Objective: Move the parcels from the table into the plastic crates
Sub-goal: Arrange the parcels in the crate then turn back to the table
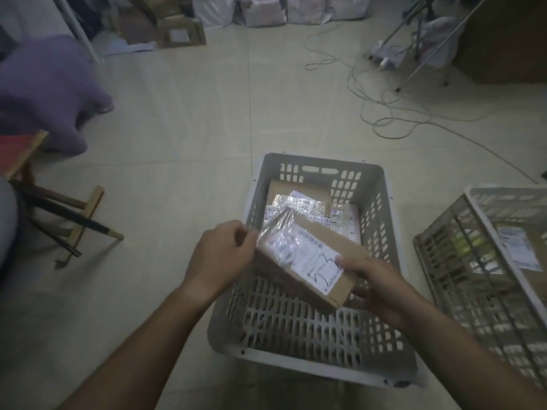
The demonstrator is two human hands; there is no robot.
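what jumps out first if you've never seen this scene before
Dead centre, both hands, the left hand and the right hand, hold a tilted cardboard parcel over a grey plastic crate that already has parcels at its far end. A second crate sits at the right edge, and loose cables snake over the floor behind.

Dim, soft, wide-angle edge distortion.

Cardboard parcel, labelled, gripped at opposite ends by left hand and right hand, tilted above grey plastic crate containing further parcels; second crate right.
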